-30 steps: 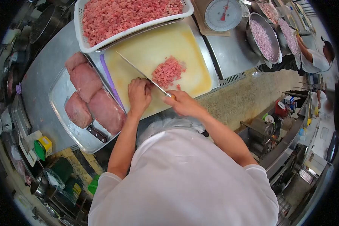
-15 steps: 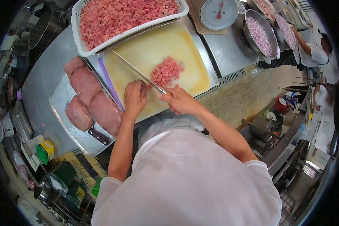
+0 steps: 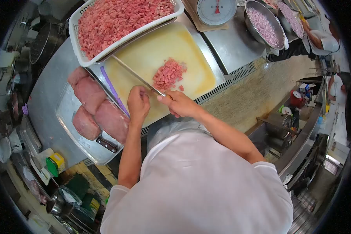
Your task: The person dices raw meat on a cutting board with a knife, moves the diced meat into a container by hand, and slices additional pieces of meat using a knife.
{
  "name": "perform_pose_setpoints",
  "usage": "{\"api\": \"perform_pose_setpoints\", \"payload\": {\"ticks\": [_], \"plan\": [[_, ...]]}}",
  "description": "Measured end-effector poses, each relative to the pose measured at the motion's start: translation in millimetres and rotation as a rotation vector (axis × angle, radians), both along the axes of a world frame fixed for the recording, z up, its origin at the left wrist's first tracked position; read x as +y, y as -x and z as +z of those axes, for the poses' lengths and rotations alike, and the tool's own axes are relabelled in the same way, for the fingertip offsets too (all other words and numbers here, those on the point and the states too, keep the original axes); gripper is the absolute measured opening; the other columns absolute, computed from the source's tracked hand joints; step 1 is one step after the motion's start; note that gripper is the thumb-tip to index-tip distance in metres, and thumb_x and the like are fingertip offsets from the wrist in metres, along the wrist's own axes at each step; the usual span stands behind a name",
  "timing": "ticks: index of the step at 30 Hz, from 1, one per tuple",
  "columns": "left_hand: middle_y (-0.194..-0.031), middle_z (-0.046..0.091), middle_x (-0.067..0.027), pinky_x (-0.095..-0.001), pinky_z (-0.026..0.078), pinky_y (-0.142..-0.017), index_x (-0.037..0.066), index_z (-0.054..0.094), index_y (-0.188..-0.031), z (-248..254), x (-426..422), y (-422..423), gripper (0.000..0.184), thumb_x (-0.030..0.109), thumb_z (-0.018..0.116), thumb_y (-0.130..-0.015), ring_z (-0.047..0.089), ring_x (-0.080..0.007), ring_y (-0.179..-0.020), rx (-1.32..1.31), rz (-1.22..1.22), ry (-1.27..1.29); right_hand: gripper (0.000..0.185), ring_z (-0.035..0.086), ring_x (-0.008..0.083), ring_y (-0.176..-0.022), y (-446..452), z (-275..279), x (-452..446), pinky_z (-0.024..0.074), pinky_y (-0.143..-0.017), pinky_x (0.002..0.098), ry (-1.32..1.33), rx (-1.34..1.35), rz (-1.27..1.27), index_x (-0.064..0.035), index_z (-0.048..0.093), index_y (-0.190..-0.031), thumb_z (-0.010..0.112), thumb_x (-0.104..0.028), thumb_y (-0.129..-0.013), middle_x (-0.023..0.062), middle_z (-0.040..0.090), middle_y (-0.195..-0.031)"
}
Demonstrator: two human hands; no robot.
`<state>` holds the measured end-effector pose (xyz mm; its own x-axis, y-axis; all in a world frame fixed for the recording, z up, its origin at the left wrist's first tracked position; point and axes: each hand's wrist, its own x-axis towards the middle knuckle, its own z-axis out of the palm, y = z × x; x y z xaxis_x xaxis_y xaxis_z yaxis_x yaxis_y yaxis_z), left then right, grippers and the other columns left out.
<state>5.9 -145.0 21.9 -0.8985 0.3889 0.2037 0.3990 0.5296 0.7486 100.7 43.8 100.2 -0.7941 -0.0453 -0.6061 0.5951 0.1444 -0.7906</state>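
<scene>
Knife (image 3: 134, 73): handle is in the right hand (image 3: 179, 103), fingers clamped around it, most of the grip hidden in the fist. Blade runs diagonally from those fingers, up and left across the board (image 3: 183, 41), tip near the tub (image 3: 134, 35). Left hand (image 3: 137, 104) sits at the blade's near side, knuckles just beside the steel. Left fingers curled in and close together; can't tell if anything is pinched under them, or if they touch the blade.

Key relation: blade lies just beyond the left fingertips, long axis slanting across in front of them. Right hand owns the handle end; left is nearer mid-blade.

Diced meat (image 3: 168, 74) is a loose heap on the far side of the blade from the left fingers, just beyond the right fingers. One loose cube (image 3: 181, 88) beside the right knuckles.

Knife look: long, narrow, straight, grey steel with a pale sheen. Can't tell if the edge touches the board. Meat slabs (image 3: 112, 120) in a tray (image 3: 67, 104) left of the left hand.
</scene>
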Motion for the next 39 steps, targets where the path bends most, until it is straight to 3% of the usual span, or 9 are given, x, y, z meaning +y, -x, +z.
{"api": "perform_pose_setpoints", "payload": {"ticks": [5,10,12,17,20,23,26,30,39], "plan": [[-0.094,0.063,-0.0143,-0.0425,0.048,-0.087,0.002,0.062,-0.097,36,-6,1,0.012,0.005,0.066,-0.086,0.061,-0.031,-0.089,0.144,0.426,-0.321,0.033,0.067,0.0388,-0.069,-40,15,27,0.0527,-0.068,0.0462,-0.417,0.316,0.263,0.0012,0.063,-0.102,0.066,-0.031,-0.098,0.0191,0.069,-0.076],[-0.1,0.063,-0.0179,-0.0481,0.047,-0.091,0.001,0.063,-0.102,58,40,3,0.02,0.006,0.068,-0.083,0.06,-0.0372,-0.098,0.245,-0.053,-0.143,0.022,0.069,0.04,-0.078,-58,5,32,0.0534,-0.069,0.0491,-0.608,0.447,0.381,-0.0026,0.064,-0.1,0.074,-0.02,-0.091,0.0158,0.071,-0.083],[-0.129,0.061,-0.0218,-0.0581,0.039,-0.108,0.003,0.058,-0.132,59,71,-2,0.047,0.02,0.067,-0.089,0.055,-0.0412,-0.125,0.252,-0.349,0.002,0.023,0.07,0.0391,-0.078,-60,-3,33,0.054,-0.069,0.0493,-0.662,0.518,0.379,-0.0042,0.064,-0.1,0.074,-0.022,-0.09,0.0141,0.071,-0.085],[-0.163,0.035,-0.0248,-0.0702,0.02,-0.121,0.004,0.037,-0.158,14,91,24,0.068,0.035,0.058,-0.102,0.028,-0.0463,-0.153,0.213,-0.372,0.468,0.023,0.07,0.0366,-0.077,-91,19,61,0.0553,-0.069,0.0483,-0.819,0.5,0.354,-0.0069,0.067,-0.099,0.077,-0.024,-0.087,0.0124,0.072,-0.086],[-0.164,0.035,-0.0254,-0.0689,0.019,-0.122,0.003,0.041,-0.156,-25,64,66,0.062,0.034,0.054,-0.105,0.028,-0.0474,-0.154,0.141,-0.168,0.348,0.027,0.069,0.0377,-0.075,-135,38,90,0.0547,-0.066,0.0468,-0.88,0.402,0.314,-0.0068,0.069,-0.105,0.078,-0.025,-0.087,0.014,0.071,-0.085],[-0.164,0.036,-0.0262,-0.0668,0.019,-0.123,0.002,0.044,-0.155,-41,52,65,0.059,0.037,0.049,-0.107,0.029,-0.048,-0.153,0.296,-0.215,0.317,0.035,0.068,0.0323,-0.065,-177,34,101,0.0534,-0.061,0.0426,-0.83,0.456,0.093,-0.0046,0.065,-0.116,0.077,-0.025,-0.09,0.0113,0.07,-0.079],[-0.163,0.038,-0.0272,-0.0644,0.02,-0.124,0.002,0.047,-0.154,-43,70,54,0.06,0.041,0.047,-0.108,0.03,-0.0482,-0.153,0.252,-0.131,0.2,0.033,0.062,0.0214,-0.055,-179,38,77,0.0503,-0.054,0.0354,-0.326,0.131,-0.465,-0.0048,0.06,-0.119,0.072,-0.027,-0.097,0.0059,0.064,-0.07],[-0.166,0.033,-0.026,-0.0634,0.02,-0.125,0.005,0.037,-0.161,-31,80,36,0.074,0.046,0.057,-0.103,0.028,-0.0495,-0.154,0.219,-0.424,0.231,0.029,0.052,0.0124,-0.048,-177,-16,73,0.0442,-0.046,0.0277,0.394,0.18,-0.741,-0.0116,0.054,-0.116,0.06,-0.039,-0.107,0.003,0.054,-0.063],[-0.167,0.026,-0.0271,-0.0622,0.02,-0.125,0.009,0.031,-0.164,-19,72,15,0.102,0.051,0.079,-0.085,0.027,-0.0521,-0.151,0.284,-0.499,0.227,0.024,0.048,0.0117,-0.048,-140,-89,63,0.0421,-0.044,0.0273,0.613,0.078,-0.768,-0.0136,0.053,-0.119,0.053,-0.036,-0.11,0.002,0.054,-0.066]]}}
